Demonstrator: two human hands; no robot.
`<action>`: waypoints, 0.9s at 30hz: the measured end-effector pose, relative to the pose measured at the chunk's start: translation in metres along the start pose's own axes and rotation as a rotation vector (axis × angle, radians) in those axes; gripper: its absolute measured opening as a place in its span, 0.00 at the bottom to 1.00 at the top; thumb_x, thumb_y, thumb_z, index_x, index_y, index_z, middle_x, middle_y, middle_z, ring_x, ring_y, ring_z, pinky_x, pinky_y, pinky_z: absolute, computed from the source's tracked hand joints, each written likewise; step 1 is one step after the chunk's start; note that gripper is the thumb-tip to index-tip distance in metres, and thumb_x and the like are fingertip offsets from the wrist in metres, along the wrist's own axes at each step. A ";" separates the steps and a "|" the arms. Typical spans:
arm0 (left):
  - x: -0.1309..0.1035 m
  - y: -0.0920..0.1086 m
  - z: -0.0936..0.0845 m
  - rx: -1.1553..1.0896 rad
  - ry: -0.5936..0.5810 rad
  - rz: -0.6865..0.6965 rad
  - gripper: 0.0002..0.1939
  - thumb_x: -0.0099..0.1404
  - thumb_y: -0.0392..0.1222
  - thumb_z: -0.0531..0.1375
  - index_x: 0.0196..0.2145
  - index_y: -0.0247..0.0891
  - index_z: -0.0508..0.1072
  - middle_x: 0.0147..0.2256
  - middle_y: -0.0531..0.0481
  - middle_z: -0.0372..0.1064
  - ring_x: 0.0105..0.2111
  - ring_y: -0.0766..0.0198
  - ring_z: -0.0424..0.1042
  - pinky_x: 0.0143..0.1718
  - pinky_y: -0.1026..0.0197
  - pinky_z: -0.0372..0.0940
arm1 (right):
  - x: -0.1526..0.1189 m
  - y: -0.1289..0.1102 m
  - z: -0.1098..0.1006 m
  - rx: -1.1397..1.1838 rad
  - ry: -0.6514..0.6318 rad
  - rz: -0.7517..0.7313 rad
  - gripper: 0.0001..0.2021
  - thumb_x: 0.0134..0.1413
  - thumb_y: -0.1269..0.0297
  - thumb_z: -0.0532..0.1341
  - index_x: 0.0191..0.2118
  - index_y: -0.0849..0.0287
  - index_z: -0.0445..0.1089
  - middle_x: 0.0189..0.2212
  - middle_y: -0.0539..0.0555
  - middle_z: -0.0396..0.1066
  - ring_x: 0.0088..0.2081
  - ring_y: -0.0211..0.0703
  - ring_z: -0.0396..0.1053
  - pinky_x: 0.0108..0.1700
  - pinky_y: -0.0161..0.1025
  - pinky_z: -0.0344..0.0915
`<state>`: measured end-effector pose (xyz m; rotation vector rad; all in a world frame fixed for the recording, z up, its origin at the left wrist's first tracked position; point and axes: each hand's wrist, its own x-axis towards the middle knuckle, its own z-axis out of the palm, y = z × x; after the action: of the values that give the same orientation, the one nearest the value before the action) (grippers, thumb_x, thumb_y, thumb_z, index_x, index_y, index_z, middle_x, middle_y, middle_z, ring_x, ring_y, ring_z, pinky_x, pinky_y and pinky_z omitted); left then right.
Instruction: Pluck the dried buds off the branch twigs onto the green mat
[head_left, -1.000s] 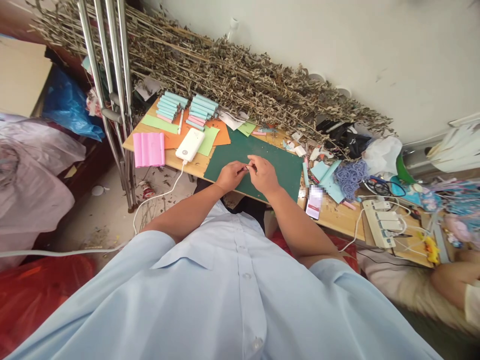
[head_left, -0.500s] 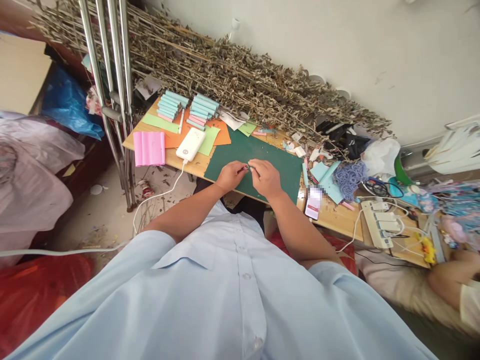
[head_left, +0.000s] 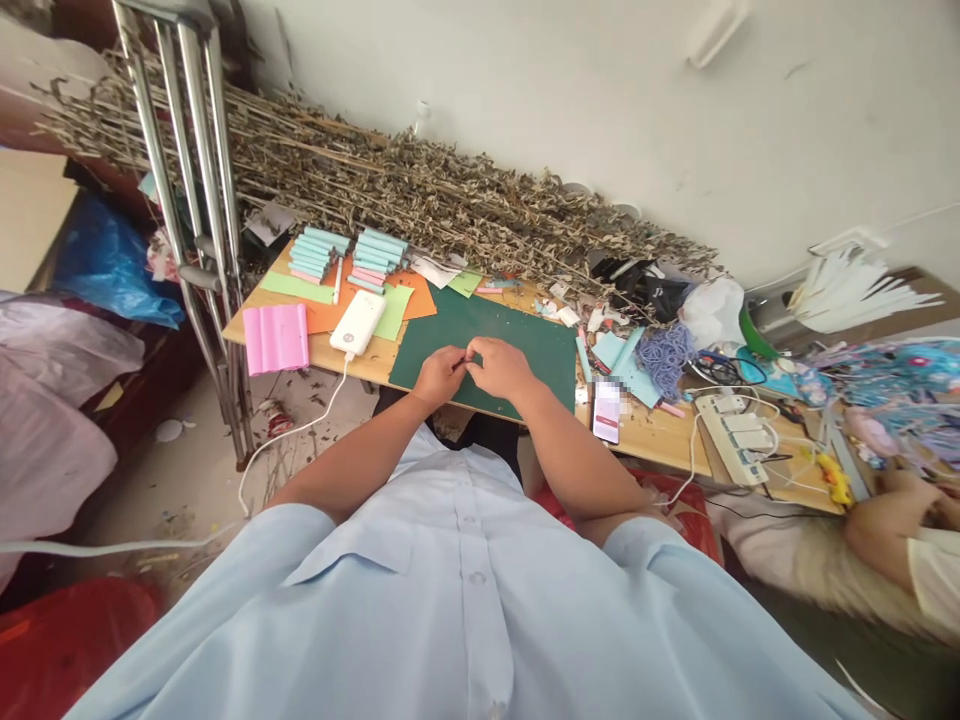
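Over the front part of the green mat (head_left: 517, 340), my left hand (head_left: 441, 374) and my right hand (head_left: 498, 369) meet at the fingertips. Both hands are closed in a pinch around something small, mostly hidden by the fingers and too small to name. Left of the mat lies a white power bank (head_left: 358, 323) with a cable plugged in. A pink folded sheet (head_left: 276, 338) is at the table's left edge. Behind the power bank, light blue and pink rolls (head_left: 380, 250) are piled on coloured paper.
Metal crutches (head_left: 196, 200) stand left of the table. Dried stems (head_left: 420, 190) line the back. On the right are a phone (head_left: 606, 412), purple yarn (head_left: 664, 352) and a power strip (head_left: 731, 440). Another person's arm (head_left: 892, 520) shows at the far right.
The view has shifted, so the table appears lower and further left. My fingertips have come closer together, and the small thing between them is now more covered.
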<state>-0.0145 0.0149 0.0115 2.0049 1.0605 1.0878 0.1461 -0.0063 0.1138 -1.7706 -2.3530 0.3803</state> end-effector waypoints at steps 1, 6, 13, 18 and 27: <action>0.000 0.000 0.000 0.011 -0.004 -0.007 0.09 0.69 0.33 0.58 0.40 0.37 0.79 0.37 0.47 0.76 0.40 0.59 0.75 0.47 0.59 0.70 | 0.001 -0.001 -0.002 -0.019 -0.002 -0.006 0.05 0.61 0.69 0.63 0.41 0.51 0.73 0.46 0.53 0.79 0.50 0.53 0.74 0.48 0.46 0.70; -0.001 0.000 0.000 0.022 -0.008 -0.012 0.09 0.71 0.34 0.58 0.40 0.37 0.79 0.37 0.46 0.76 0.41 0.58 0.75 0.47 0.58 0.70 | 0.002 -0.002 -0.003 -0.034 -0.008 0.002 0.02 0.64 0.65 0.64 0.40 0.51 0.74 0.45 0.54 0.79 0.49 0.52 0.74 0.47 0.44 0.70; -0.001 -0.002 0.002 -0.004 -0.007 -0.054 0.11 0.70 0.33 0.59 0.45 0.38 0.81 0.39 0.46 0.78 0.43 0.58 0.77 0.49 0.57 0.72 | 0.002 -0.002 0.000 0.035 0.000 0.036 0.02 0.65 0.62 0.65 0.40 0.51 0.76 0.47 0.53 0.80 0.48 0.50 0.75 0.47 0.43 0.70; -0.001 0.001 0.000 0.019 -0.014 -0.067 0.12 0.71 0.32 0.59 0.46 0.37 0.81 0.42 0.44 0.80 0.45 0.57 0.78 0.51 0.55 0.72 | 0.000 0.000 0.009 0.093 0.087 0.048 0.08 0.65 0.65 0.65 0.47 0.52 0.78 0.47 0.53 0.81 0.48 0.50 0.77 0.50 0.45 0.72; -0.001 0.001 -0.002 0.107 -0.035 -0.049 0.07 0.70 0.32 0.60 0.35 0.36 0.78 0.35 0.45 0.76 0.40 0.57 0.76 0.46 0.56 0.71 | -0.005 0.006 0.019 0.075 0.099 -0.046 0.11 0.71 0.64 0.59 0.49 0.51 0.81 0.47 0.55 0.80 0.50 0.49 0.76 0.51 0.43 0.72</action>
<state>-0.0161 0.0136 0.0132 2.0625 1.1647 0.9858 0.1474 -0.0112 0.0940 -1.6596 -2.2767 0.3602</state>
